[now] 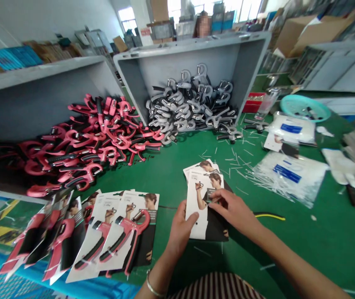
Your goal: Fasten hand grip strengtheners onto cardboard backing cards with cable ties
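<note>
My left hand (182, 226) grips the lower left edge of a printed card (200, 232), its thumb lying on the card's front. Over the card's middle right, my right hand (229, 207) has its thumb and index finger pinched together; whatever is between them is too small to make out. More cards (190, 169) lie beneath and behind this one on the green table. To the left, a row of cards with red hand grips (134, 232) fastened to them overlaps along the table's front edge.
A grey bin (255, 70) spills grey hand grips; another (40, 74) holds red ones. At right are bags of white ties (292, 178), scattered ties, a turquoise basin (305, 99), a white glove (342, 166) and a yellow-black strip (271, 216). A person (203, 25) is behind the bins.
</note>
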A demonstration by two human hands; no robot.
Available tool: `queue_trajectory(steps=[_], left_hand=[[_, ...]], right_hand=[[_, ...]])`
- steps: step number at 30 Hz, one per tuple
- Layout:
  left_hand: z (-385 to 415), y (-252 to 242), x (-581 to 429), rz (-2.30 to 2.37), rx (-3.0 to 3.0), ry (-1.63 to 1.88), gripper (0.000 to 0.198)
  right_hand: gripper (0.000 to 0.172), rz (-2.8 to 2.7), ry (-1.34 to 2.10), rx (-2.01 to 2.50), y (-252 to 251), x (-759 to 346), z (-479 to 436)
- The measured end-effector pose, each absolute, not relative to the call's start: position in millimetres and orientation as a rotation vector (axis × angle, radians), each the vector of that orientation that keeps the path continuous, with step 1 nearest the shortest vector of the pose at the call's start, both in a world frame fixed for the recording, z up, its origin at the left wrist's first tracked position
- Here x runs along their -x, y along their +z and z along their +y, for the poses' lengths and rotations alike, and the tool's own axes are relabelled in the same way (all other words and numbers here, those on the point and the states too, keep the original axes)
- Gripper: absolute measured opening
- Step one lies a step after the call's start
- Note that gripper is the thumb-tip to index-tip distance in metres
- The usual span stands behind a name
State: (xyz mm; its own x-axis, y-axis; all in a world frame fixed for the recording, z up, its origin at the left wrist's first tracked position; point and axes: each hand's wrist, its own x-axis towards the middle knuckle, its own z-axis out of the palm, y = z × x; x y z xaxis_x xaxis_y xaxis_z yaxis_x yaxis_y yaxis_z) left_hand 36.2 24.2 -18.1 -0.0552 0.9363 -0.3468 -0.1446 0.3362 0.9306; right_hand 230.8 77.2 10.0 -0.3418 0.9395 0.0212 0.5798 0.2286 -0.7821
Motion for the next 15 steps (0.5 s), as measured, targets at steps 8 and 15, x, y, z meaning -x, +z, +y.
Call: queue_trajectory(steps=[8, 15], left_hand=[[28, -7, -41, 1.189, -0.635, 1.151, 0.049], [49, -21, -22, 1.576, -1.032, 1.029, 0.054]], right_hand=[[0.019, -1.998, 0.818, 1.239, 17, -248, 88], [0.021, -2.086, 0.281, 1.751, -7, -354, 163]])
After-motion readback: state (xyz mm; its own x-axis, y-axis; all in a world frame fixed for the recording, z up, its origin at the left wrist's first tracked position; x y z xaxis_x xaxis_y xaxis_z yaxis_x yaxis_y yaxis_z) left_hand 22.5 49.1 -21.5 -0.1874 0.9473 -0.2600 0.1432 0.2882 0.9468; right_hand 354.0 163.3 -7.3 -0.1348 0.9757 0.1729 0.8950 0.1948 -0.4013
